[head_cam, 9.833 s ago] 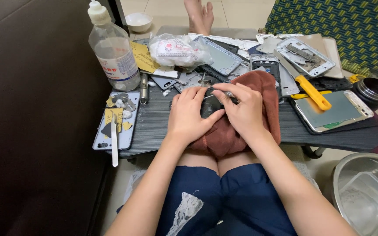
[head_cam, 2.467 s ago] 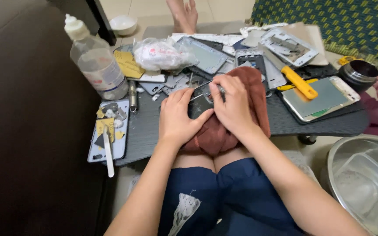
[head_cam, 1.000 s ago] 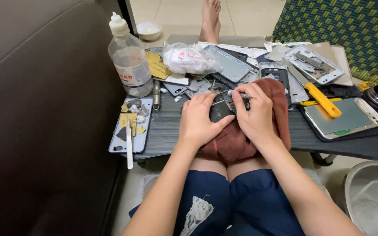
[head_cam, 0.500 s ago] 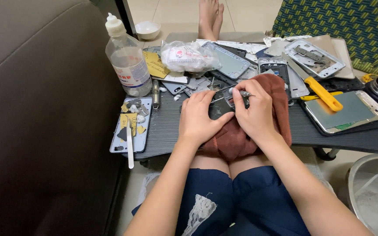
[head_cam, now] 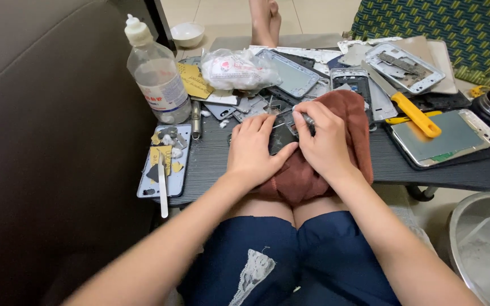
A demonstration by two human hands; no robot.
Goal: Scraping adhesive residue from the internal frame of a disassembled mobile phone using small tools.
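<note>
so both hands grip: left hand (head_cam: 252, 148) holds dark phone part (head_cam: 282, 136) on brown cloth (head_cam: 351, 127), right hand (head_cam: 323, 141) pinches small metal tool (head_cam: 305, 118) above it.

I see a dark phone part (head_cam: 282, 136) lying flat on a brown cloth (head_cam: 344, 141) at the near middle of the table. My left hand (head_cam: 253, 150) pins it from 9 o'clock. My right hand (head_cam: 324, 141), at 3 o'clock, pinches a thin metal tool (head_cam: 306, 117) onto its top edge.
</note>
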